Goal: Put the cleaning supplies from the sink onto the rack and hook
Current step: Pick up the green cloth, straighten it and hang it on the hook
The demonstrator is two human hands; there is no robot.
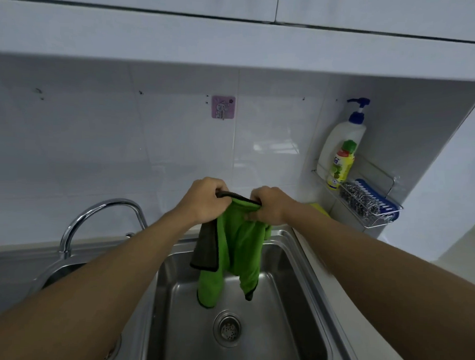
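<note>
Gripping a soft green cloth (pixel 235 241) by its dark-trimmed top edge, the left hand (pixel 204 201) and right hand (pixel 270 206) hold it above the steel sink (pixel 302 303); the wire rack (pixel 375 217) holds bottles, scourer, brush.

bare forearms, no sleeves, 2 hands

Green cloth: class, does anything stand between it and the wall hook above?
Nothing visible does. Both the left hand and right hand hold the green cloth below the hook; bare tiles lie between.
</note>
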